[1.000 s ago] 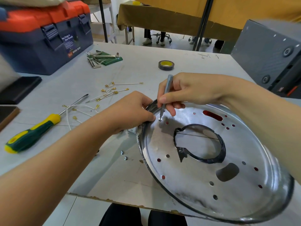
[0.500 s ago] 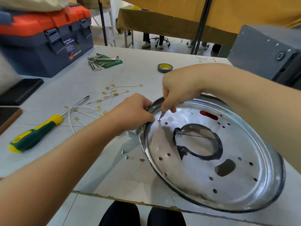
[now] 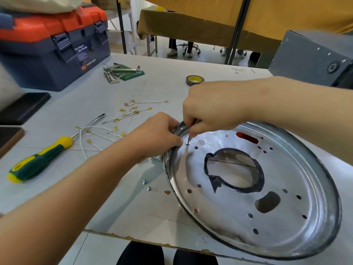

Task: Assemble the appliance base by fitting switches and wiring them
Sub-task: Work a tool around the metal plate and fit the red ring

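2 hands [image 3: 214,108]: L grips base [image 3: 248,217] rim, R pinches driver [image 3: 190,138]; 2 loose screws [image 3: 146,184].

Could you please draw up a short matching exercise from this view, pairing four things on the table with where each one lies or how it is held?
Things:
1. green and yellow screwdriver
2. tape roll
3. metal base plate
4. small driver

Places or states:
A. gripped at its rim by the left hand
B. lying untouched at the left of the table
C. pinched in the right hand, tip on a screw
D. beyond the right hand, towards the far edge

Pairs: 1-B, 2-D, 3-A, 4-C
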Action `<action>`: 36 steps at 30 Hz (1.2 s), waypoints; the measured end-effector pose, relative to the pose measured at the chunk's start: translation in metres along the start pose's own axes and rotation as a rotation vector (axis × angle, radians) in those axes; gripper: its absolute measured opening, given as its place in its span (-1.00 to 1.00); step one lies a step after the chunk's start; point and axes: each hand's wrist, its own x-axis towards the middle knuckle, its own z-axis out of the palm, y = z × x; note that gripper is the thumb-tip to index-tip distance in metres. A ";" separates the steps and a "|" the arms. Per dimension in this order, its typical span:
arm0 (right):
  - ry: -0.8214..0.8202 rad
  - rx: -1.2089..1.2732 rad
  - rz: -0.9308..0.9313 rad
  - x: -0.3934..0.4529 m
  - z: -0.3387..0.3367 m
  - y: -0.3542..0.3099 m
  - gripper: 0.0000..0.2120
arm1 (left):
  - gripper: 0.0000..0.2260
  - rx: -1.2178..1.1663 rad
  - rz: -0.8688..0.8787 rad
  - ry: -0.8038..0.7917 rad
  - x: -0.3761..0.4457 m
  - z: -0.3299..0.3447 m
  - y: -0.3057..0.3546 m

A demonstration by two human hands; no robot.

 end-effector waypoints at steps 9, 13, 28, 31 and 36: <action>0.169 0.786 0.231 -0.008 0.011 0.005 -0.89 | -0.90 -0.021 -0.010 0.004 -0.004 0.000 0.003; 0.315 0.969 0.346 -0.009 0.031 -0.003 -0.80 | -0.90 -0.029 -0.020 0.000 -0.005 0.001 0.004; 0.456 1.119 0.421 -0.013 0.057 -0.013 -0.76 | -0.92 -0.035 -0.015 0.005 -0.004 0.001 0.002; 0.433 1.107 0.375 -0.013 0.057 -0.011 -0.66 | -0.92 -0.055 -0.006 0.000 -0.005 0.001 0.002; 0.409 1.183 0.253 -0.018 0.057 -0.004 -0.75 | -0.92 -0.091 -0.010 -0.006 -0.005 0.000 0.003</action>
